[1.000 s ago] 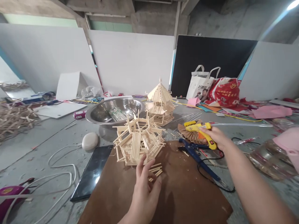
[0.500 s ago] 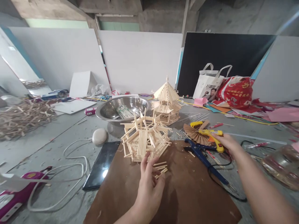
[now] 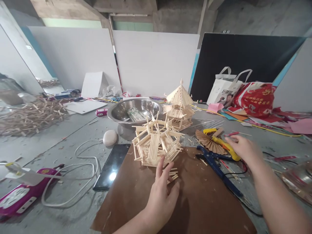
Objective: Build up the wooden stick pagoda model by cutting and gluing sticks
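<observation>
A half-built frame of thin wooden sticks [image 3: 154,146] stands on the brown board [image 3: 136,198]. My left hand [image 3: 162,191] is just in front of it, fingers spread and partly bent, over a few short loose sticks [image 3: 174,174]. Nothing shows in its grasp. At the right, a yellow hot glue gun [image 3: 225,147] lies by a folded brown paper fan [image 3: 207,143]. My right hand [image 3: 245,152] is right beside the glue gun's handle, its fingers stretched out and loose from it. Blue-handled cutters [image 3: 219,169] rest at the board's right edge.
Behind the frame stand a steel basin [image 3: 117,113] and a finished stick pavilion [image 3: 179,104]. A phone [image 3: 112,167], a white puck-shaped case [image 3: 110,138], cables and a purple power strip [image 3: 29,191] lie left. Bags [image 3: 253,99] and a clear jar [image 3: 299,178] are right.
My right hand has let go of the glue gun, which came down beside the fan. My left hand stays near the short sticks. The view has turned slightly left.
</observation>
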Tool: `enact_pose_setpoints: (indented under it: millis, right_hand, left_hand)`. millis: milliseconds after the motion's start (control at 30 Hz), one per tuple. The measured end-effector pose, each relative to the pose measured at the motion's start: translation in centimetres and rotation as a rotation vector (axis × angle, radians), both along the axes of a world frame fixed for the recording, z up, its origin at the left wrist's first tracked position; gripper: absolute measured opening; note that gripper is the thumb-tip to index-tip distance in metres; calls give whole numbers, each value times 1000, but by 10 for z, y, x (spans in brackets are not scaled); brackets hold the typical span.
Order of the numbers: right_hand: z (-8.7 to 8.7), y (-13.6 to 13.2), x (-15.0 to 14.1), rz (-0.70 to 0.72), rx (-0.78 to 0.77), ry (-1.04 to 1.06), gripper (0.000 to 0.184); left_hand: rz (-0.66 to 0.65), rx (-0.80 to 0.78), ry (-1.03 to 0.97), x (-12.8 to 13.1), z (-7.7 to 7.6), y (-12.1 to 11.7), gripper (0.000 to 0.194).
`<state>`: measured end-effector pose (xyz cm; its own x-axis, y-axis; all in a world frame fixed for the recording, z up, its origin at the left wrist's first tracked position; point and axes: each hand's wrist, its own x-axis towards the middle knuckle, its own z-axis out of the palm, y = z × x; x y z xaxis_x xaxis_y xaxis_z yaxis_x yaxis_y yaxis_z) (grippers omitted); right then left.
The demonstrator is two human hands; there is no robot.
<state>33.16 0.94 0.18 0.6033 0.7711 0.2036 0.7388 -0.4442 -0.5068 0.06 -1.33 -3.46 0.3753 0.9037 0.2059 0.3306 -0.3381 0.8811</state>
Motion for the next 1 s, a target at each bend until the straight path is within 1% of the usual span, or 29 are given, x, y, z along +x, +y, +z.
enact_pose_setpoints:
  millis: [33, 67, 133, 233, 333, 467, 567, 733, 833, 900, 1000]
  right_hand:
    - [5, 0, -8, -19, -37, -46, 48]
    - [9, 0, -16, 8, -39, -58, 47]
    - [16, -1, -34, 116, 5, -4, 47]
    - [21, -3, -63, 260, 78, 79, 43]
    - [20, -6, -89, 372, 119, 147, 39]
    - [14, -9, -115, 493, 160, 116, 33]
    - [10, -11, -131, 578, 161, 85, 30]
    - [13, -8, -156, 669, 169, 70, 28]
    - [12, -4, -166, 688, 172, -4, 25]
    - [7, -4, -170, 681, 143, -60, 24]
    - [-7, -7, -173, 674, 9, -130, 25]
  left_hand:
    - [-7, -3, 23, 0, 0, 0, 44]
    - [-13, -7, 48, -1, 0, 0, 45]
    - [-25, -11, 99, -1, 1, 1, 46]
    - [-45, -1, 143, -2, 3, 2, 49]
    - [-60, 9, 147, -1, 4, 4, 51]
    - [-72, 28, 165, 0, 3, 5, 53]
    - [-80, 54, 181, 0, 2, 5, 53]
    - [-89, 92, 180, 0, 2, 6, 52]
    - [-72, 94, 142, 1, 3, 5, 50]
    - [-59, 115, 126, 1, 5, 5, 47]
    - [-54, 167, 143, 0, 7, 4, 36]
